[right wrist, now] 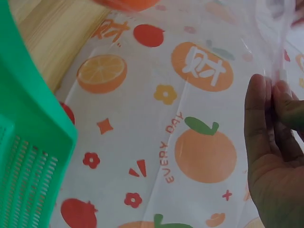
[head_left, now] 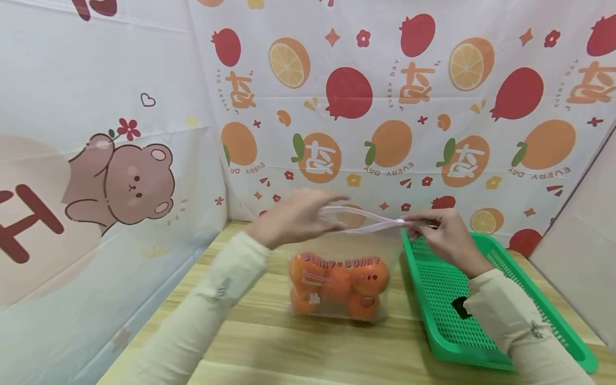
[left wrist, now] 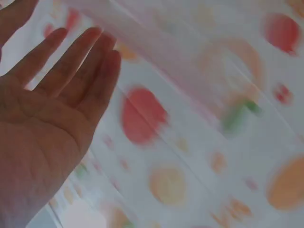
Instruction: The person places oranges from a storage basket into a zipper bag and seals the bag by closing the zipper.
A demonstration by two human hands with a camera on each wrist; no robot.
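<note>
A clear zip bag (head_left: 344, 245) printed "BERRY BUNNY" stands upright on the table, its pink-white mouth parted at the left. Inside sit several orange fruits (head_left: 338, 283) that look like mandarins. My right hand (head_left: 445, 232) pinches the right end of the zip between thumb and fingers; the right wrist view shows this pinch at the zip slider (right wrist: 282, 76). At the left end of the mouth is my left hand (head_left: 300, 216). Its fingers are extended in the left wrist view, and they overlap the bag's edge in the head view.
Right of the bag stands a green perforated basket (head_left: 423, 305), partly behind my right forearm, with a small black piece (head_left: 462, 307) in it. The wooden table (head_left: 269, 342) meets a fruit-print cloth (head_left: 346, 59) behind and a bear-print cloth (head_left: 192, 69) at the left.
</note>
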